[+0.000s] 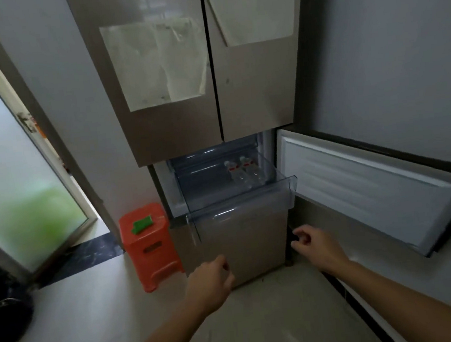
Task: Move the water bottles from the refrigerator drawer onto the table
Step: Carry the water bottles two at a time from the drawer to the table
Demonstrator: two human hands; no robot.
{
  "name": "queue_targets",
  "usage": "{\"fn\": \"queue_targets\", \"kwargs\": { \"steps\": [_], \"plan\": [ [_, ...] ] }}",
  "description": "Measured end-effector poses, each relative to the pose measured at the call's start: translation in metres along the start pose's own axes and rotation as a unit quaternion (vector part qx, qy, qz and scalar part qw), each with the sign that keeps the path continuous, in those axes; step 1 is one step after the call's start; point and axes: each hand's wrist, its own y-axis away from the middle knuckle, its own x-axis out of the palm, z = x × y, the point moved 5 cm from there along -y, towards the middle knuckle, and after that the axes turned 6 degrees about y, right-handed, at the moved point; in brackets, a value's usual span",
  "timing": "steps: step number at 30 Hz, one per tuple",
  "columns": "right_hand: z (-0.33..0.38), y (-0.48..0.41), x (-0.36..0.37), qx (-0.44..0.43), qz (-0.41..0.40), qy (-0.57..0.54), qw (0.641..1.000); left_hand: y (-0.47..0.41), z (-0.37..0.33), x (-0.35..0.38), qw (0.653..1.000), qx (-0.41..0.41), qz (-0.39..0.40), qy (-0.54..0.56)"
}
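**While the drawer stands open, two bottles lie inside**

Where the refrigerator fills the wall ahead, its lower door hangs swung wide to the right, with bare floor in front. Pulled out beneath the shut upper doors, the clear drawer holds two water bottles — lying side by side against its right wall, caps toward the back. An orange stool stands just beside the refrigerator's left side, a green thing on its top. Below the drawer's front edge and apart from it hover the left hand and right hand — fingers loosely curled, grasping nothing.
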Motion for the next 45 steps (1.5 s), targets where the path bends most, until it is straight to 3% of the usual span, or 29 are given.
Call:
{"fn": "queue_targets", "kwargs": {
  "steps": [15,22,26,32,39,43,45],
  "plan": [
    [0.050,-0.263,0.029,-0.006,0.013,0.013,1.000,-0.258,0.061,-0.017,0.998,0.043,-0.036,0.012],
    [0.042,-0.352,0.057,-0.004,0.058,0.079,0.995,-0.305,0.102,0.021,0.999,-0.035,-0.003,0.011],
    [0.040,-0.416,0.091,-0.010,0.111,0.144,0.983,-0.309,0.120,0.034,0.993,-0.113,-0.011,0.016],
    [0.031,-0.494,0.161,-0.002,0.192,0.209,0.959,-0.312,0.122,0.037,0.986,-0.163,-0.037,-0.012],
    [0.015,-0.520,0.191,0.013,0.212,0.190,0.959,-0.312,0.130,0.042,0.969,-0.246,-0.037,-0.007],
    [0.017,-0.514,0.184,-0.025,0.320,0.065,0.945,-0.324,0.141,0.043,0.947,-0.310,-0.058,0.055],
    [0.024,-0.500,0.175,-0.010,0.404,-0.024,0.914,-0.336,0.145,0.040,0.929,-0.339,-0.087,0.121]
  ]
}}
